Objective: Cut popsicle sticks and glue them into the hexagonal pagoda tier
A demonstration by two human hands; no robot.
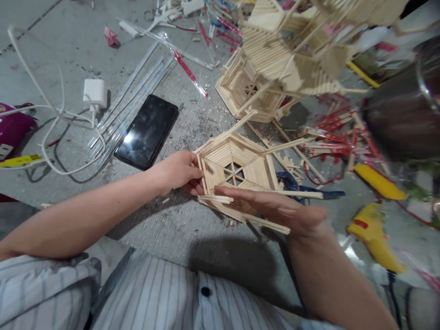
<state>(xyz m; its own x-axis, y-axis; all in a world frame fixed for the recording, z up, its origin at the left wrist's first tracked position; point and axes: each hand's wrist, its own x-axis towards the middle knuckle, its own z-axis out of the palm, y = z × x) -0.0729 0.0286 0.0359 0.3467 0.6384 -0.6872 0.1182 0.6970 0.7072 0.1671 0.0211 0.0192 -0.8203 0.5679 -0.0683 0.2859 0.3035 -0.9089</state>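
A hexagonal frame of pale wooden sticks [237, 167] lies on the grey floor in front of me. My left hand [178, 173] grips its left edge, fingers curled round the sticks. My right hand [275, 208] rests flat along its near side, fingers stretched out and pressing loose sticks [216, 199] against the frame. A bigger stick-built tower [275, 64] stands behind it.
A black phone [147, 131] lies to the left, beside clear plastic strips [134, 98] and a white charger [94, 93] with cable. Blue scissors [302, 188], a yellow glue gun [374, 233] and red-tipped sticks [330, 137] lie to the right.
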